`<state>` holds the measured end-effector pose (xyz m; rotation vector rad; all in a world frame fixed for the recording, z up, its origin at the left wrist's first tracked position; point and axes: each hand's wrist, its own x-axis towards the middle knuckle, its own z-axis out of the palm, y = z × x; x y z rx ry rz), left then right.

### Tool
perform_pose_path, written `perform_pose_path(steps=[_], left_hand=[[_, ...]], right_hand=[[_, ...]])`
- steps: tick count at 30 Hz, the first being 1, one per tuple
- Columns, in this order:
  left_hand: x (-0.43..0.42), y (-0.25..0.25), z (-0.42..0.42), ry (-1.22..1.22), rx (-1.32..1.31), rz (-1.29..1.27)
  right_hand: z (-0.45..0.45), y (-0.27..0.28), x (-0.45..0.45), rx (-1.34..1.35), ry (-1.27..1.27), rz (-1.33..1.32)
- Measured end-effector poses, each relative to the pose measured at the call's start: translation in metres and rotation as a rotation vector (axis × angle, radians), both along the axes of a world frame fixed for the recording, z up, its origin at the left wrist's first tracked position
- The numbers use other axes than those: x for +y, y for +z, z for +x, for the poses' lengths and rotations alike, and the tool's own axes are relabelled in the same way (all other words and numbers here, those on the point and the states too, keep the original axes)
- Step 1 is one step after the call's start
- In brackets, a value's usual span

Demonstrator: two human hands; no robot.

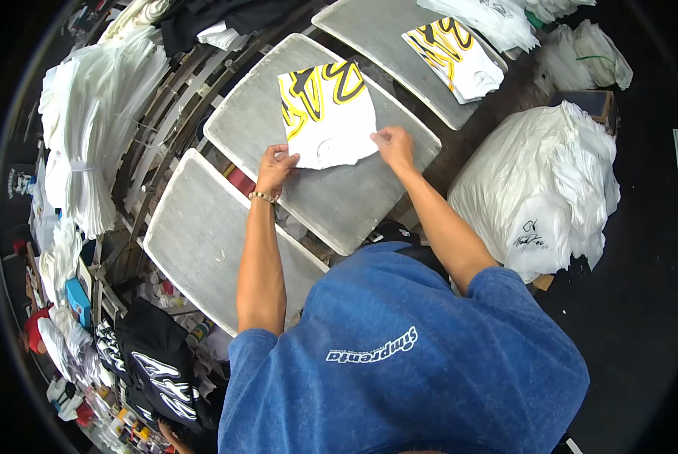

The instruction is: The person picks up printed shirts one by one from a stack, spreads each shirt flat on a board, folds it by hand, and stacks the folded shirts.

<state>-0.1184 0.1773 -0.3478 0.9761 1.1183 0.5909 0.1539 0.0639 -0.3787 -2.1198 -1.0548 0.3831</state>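
A white fabric piece (331,125) with a black and yellow printed design lies on the middle grey board (339,204). At its near left corner, my left hand (274,168) pinches the cloth between thumb and fingers; a beaded bracelet circles that wrist. My right hand (394,147) grips the near right corner the same way. The near edge of the cloth is curved, with a small dark mark printed close to it. A similar printed fabric piece (460,64) rests on the board to the right (384,45).
Another grey board (203,234) stands on the left. A large bundle of white cloth (535,181) sits at the right, with a plastic bag (584,57) behind it. White cloth strips (97,129) hang at the left, above a black printed garment (157,371).
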Motion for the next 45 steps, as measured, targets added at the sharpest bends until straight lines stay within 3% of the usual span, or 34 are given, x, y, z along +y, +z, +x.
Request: perform_pose_path(steps=[3,7,9,11,13,15,19,22,25,27,31,33,36,43,45], left_hand=[[0.011,0.013,0.006,-0.015,0.159,0.041],[0.031,0.057,0.008,0.079,0.078,0.179],[0.026,0.060,0.008,0.122,0.050,0.173],[0.022,0.010,0.005,0.107,0.363,0.191],[0.012,-0.059,-0.003,0.029,0.506,0.162],[-0.004,-0.055,-0.001,0.181,0.420,0.328],[-0.001,-0.026,0.000,0.098,0.414,0.235],[0.004,-0.023,-0.003,-0.017,0.534,0.271],[0.022,-0.009,0.011,-0.034,0.720,0.415],[0.050,-0.011,0.025,0.021,0.628,0.589],[0.111,-0.019,0.057,0.071,0.439,0.509],[0.145,-0.042,0.065,0.068,0.487,0.514],[0.164,-0.036,0.080,0.125,0.506,0.319],[0.178,-0.037,0.091,0.207,0.478,0.332],[0.178,-0.049,0.090,0.176,0.625,0.363]], right_hand=[[0.002,0.015,0.003,0.084,0.023,-0.007],[0.010,0.066,0.011,0.613,-0.031,0.227],[0.014,0.062,0.013,0.767,-0.060,0.256],[0.006,0.026,0.006,0.786,-0.124,0.126],[-0.003,-0.015,-0.003,0.742,-0.180,-0.006],[-0.005,-0.009,-0.006,0.612,-0.119,-0.073],[0.011,-0.008,0.004,0.406,0.021,-0.103],[0.020,0.010,0.023,0.391,0.031,-0.174],[0.045,0.000,0.075,0.339,0.099,0.013],[0.051,0.010,0.111,0.389,0.029,0.013],[0.067,0.001,0.163,0.594,0.032,0.022],[0.070,-0.001,0.175,0.974,-0.079,0.117],[0.075,0.001,0.181,1.031,-0.083,0.099],[0.086,0.007,0.190,1.202,-0.107,0.089],[0.095,-0.019,0.198,0.983,-0.027,0.070]])
